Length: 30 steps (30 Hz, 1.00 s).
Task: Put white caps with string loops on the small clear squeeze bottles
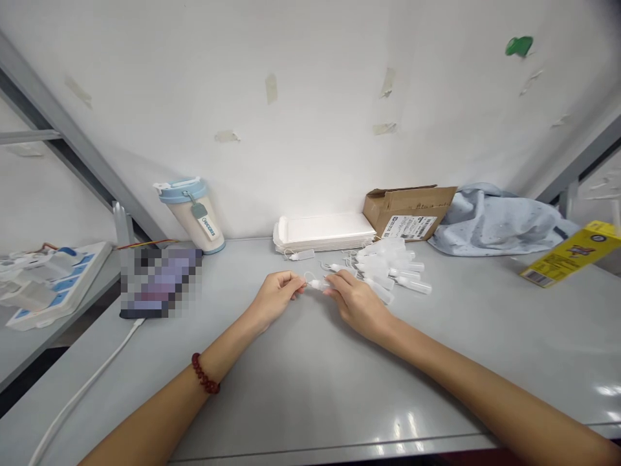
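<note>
Between my hands is a small translucent squeeze bottle [317, 284] with a thin tip and a looped strap. My right hand [361, 304] grips its body from the right, fingers closed. My left hand [279, 298] pinches at the tip end, where the fingertips hide the detail. Just beyond my right hand lies a loose pile of similar bottles [395, 259], several of them pointing different ways. One more bottle [303, 255] lies apart, in front of a stack of white padded envelopes [330, 228].
Behind the pile stands an opened cardboard box [412, 210], beside a blue cloth [499, 220]. A yellow box [572, 254] is at the right. On the left are a tumbler [191, 213], a blurred phone [160, 285] with a white cable [92, 385], and a power strip [63, 285].
</note>
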{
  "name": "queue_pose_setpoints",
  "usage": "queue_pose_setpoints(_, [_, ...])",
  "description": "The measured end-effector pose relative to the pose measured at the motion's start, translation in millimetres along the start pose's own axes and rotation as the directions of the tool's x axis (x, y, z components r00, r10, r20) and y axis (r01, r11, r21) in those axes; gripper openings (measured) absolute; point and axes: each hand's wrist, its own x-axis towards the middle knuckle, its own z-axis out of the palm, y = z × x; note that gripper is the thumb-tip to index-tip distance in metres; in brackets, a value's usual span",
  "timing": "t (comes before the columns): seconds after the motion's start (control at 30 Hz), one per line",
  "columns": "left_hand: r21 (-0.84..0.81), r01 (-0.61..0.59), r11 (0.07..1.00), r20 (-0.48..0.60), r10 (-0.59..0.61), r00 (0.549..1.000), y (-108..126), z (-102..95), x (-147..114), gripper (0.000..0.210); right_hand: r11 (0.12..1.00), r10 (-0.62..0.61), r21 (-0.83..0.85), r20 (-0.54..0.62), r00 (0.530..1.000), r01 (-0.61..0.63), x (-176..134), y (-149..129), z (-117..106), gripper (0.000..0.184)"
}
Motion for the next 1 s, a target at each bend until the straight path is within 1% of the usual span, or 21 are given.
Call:
queue_pose_setpoints(0.17, [-0.038, 0.011, 0.999, -0.024, -0.012, 1.0, -1, 3.7, 2, 0.023, 1.0, 0.007, 0.005, -0.019, 1.0, -0.007, 2, 2, 0, 0.013])
queue_pose_setpoints(0.23, [-0.067, 0.019, 0.998, -0.014, -0.02, 1.0, -1, 3.8, 2, 0.022, 1.0, -0.003, 0.002, -0.029, 1.0, 0.003, 2, 3, 0, 0.014])
queue_pose_setpoints(0.3, [-0.106, 0.02, 0.994, -0.004, -0.021, 1.0, -2, 2.7, 2, 0.022, 1.0, -0.015, -0.003, -0.048, 0.999, 0.015, 1, 5, 1, 0.015])
queue_pose_setpoints(0.37, [-0.144, 0.016, 0.989, -0.016, -0.018, 1.0, -3, 0.3, 3, 0.022, 1.0, -0.015, -0.005, -0.063, 0.998, 0.015, 1, 8, 1, 0.016])
queue_pose_setpoints(0.43, [-0.176, 0.019, 0.984, -0.036, -0.026, 0.999, -4, -2.3, 5, 0.023, 1.0, -0.001, -0.003, -0.067, 0.998, 0.001, 1, 10, 1, 0.017])
queue_pose_setpoints(0.5, [-0.19, 0.027, 0.981, -0.027, -0.033, 0.999, -5, -4.2, 5, 0.024, 1.0, 0.008, -0.003, -0.059, 0.998, -0.008, 1, 11, 1, 0.018])
queue_pose_setpoints(0.57, [-0.147, 0.022, 0.989, 0.015, -0.02, 1.0, -5, -4.8, 5, 0.025, 1.0, 0.009, -0.001, -0.046, 0.999, -0.009, 1, 11, 1, 0.019])
queue_pose_setpoints(0.7, [0.035, -0.044, 0.998, 0.18, 0.037, 0.983, -4, -5.4, 2, 0.025, 1.0, 0.001, 0.007, -0.036, 0.999, -0.001, 0, 10, 2, 0.02])
queue_pose_setpoints(0.77, [0.061, -0.055, 0.997, 0.232, 0.039, 0.972, -4, -6.9, 2, 0.027, 1.0, -0.004, -0.001, -0.043, 0.999, 0.004, 0, 11, 3, 0.021])
queue_pose_setpoints(0.9, [0.046, -0.015, 0.999, 0.215, 0.005, 0.977, -2, -9.8, 3, 0.03, 0.999, -0.046, 0.002, -0.062, 0.997, 0.047, -1, 12, 5, 0.021])
queue_pose_setpoints(1.0, [0.029, 0.006, 1.0, 0.191, -0.011, 0.982, -2, -9.0, 4, 0.028, 0.997, -0.076, 0.016, -0.068, 0.995, 0.077, -1, 12, 6, 0.022])
